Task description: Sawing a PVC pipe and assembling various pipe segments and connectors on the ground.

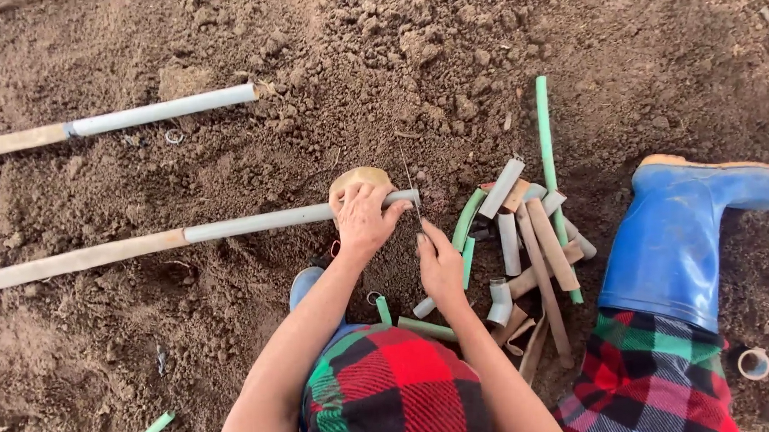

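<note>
The left hand [363, 218] clasps the grey pipe [265, 220] near its end, while the right hand [439, 261], just beside it, pinches a thin wire [409, 181] above a pile of pipe offcuts [530, 245].

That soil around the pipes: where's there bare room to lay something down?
Free: the loose soil beyond the upper grey pipe, and the strip between it and the nearer pipe held by the left hand. Crowded: the pile of pipe offcuts between the right hand and the blue boot.
</note>
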